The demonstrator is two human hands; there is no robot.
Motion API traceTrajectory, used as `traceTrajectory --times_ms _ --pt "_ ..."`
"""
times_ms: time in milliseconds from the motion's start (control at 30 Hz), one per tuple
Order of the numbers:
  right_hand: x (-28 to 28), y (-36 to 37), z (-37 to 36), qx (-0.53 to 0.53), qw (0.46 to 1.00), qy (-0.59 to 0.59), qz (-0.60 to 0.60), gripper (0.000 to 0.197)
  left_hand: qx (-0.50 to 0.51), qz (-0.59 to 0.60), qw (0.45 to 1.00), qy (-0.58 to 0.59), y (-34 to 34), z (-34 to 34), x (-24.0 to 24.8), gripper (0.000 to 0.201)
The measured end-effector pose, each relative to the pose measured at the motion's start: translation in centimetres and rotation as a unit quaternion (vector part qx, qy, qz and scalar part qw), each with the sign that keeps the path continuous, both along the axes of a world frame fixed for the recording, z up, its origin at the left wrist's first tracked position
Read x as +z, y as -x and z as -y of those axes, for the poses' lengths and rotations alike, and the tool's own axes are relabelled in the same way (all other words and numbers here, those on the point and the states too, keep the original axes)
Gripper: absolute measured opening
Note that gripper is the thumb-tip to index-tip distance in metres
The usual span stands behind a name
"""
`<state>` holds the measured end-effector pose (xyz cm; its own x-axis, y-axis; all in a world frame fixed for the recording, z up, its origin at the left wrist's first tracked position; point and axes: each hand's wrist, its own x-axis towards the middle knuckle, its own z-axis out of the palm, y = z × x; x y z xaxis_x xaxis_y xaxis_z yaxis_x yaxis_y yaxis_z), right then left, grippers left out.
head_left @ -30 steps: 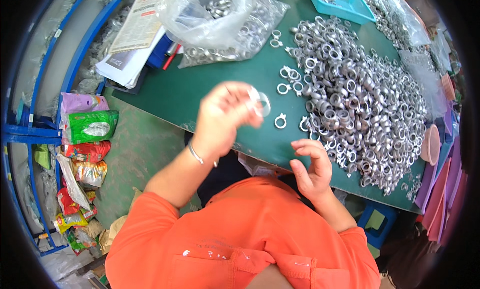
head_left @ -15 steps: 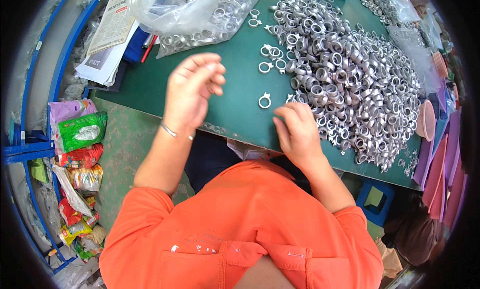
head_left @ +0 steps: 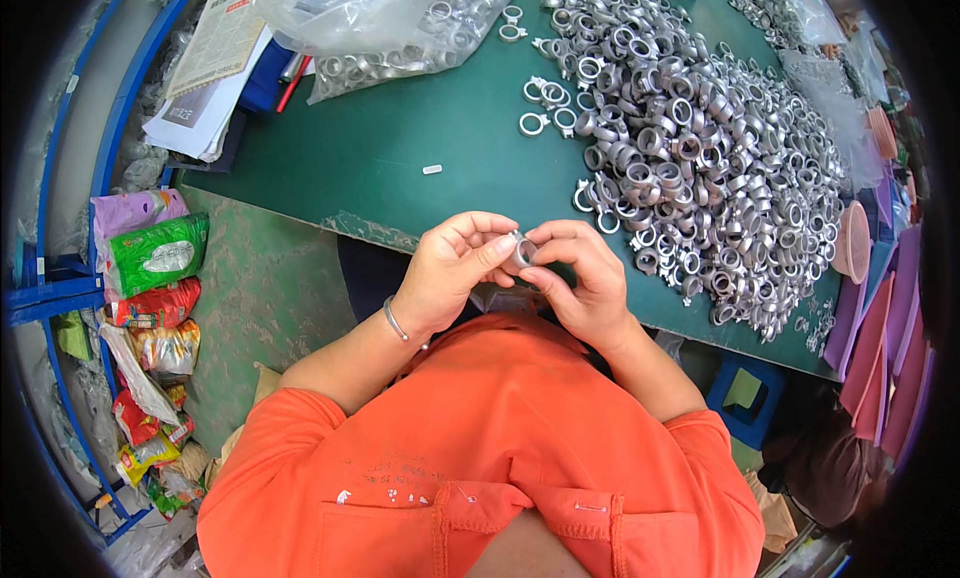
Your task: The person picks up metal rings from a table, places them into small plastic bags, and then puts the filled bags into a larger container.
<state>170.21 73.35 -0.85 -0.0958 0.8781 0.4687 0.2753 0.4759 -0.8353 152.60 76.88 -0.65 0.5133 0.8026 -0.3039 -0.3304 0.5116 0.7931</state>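
A grey metal ring [head_left: 525, 253] with a small lug is held up between my hands at the near edge of the table. The fingertips and thumb of my left hand [head_left: 455, 270] pinch it at the lug side. From the other side, the thumb and fingers of my right hand [head_left: 588, 283] grip its round band. Beyond my left hand, a small pale oblong piece [head_left: 432, 169] lies alone on the green table [head_left: 350, 148]. A large heap of similar rings [head_left: 700, 168] spreads to the right, with several loose ones [head_left: 548, 95] along its left side.
A clear plastic bag [head_left: 400, 48] with more rings lies at the back left, beside a red pen [head_left: 294, 84] and papers [head_left: 205, 103]. Colourful packets [head_left: 160, 253] sit by a blue rack at left. A pink basket [head_left: 852, 242] stands beyond the heap.
My hands have come together around a ring. The lone ring near my right hand has gone from the table. The small pale piece now shows where my left hand was.
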Motion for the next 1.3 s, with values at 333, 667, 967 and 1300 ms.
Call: traceTrajectory --times_ms 333,667,967,1300 --pt "-1.2 0.2 1.2 0.022 0.981 0.048 -0.184 0.036 -0.002 -0.003 1.000 -0.009 -0.5 0.6 0.9 0.020" --pt "-0.9 0.0 1.7 -0.007 0.987 0.101 -0.123 0.032 0.018 -0.048 0.992 -0.113 -0.5 0.9 0.4 0.013" --pt "-0.6 -0.1 2.0 0.036 0.919 0.281 -0.273 0.010 0.028 -0.114 0.956 -0.268 -0.3 1.1 0.1 0.013" --pt "-1.0 0.8 0.9 0.061 0.929 0.180 -0.317 0.012 0.041 -0.046 0.984 -0.167 -0.4 0.9 0.8 0.016"
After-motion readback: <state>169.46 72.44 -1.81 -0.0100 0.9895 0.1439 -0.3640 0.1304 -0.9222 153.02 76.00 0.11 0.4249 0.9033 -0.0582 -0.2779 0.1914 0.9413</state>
